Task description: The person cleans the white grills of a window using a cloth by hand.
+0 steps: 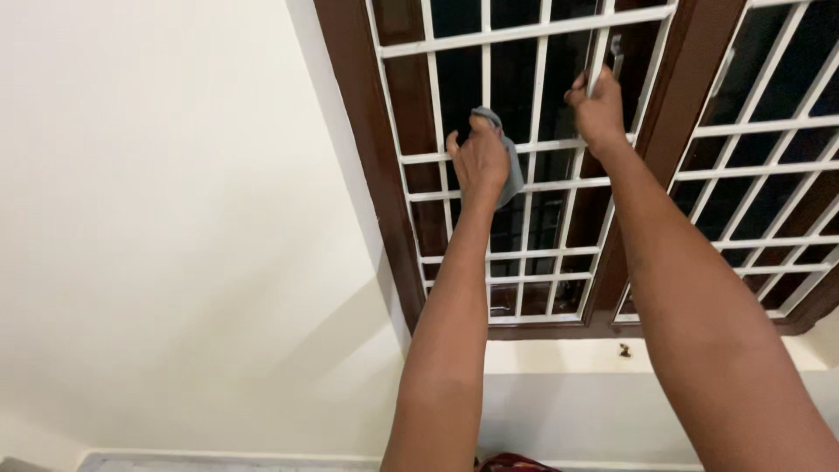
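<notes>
Grille wiping is the work in hand. My left hand [476, 162] is closed on a grey cloth [509, 166], fingers bunched around it, pressing it against the white window grille [533, 185] where an upright bar meets a crossbar, in the left panel of the dark brown window frame [371, 166]. My right hand [599, 112] is clenched around a higher upright bar of the same grille, close to the frame's centre post, bracing me. Both arms reach upward and forward. Cream wall [157, 218] lies to the left; a pale sill [559, 354] runs below the frame. Judgement: good work here calls for wrapping the cloth around each bar rather than brushing its face, keeping firm pressure at the joints, and holding the bracing grip steady throughout. Dark glass behind the bars shows no detail.
</notes>
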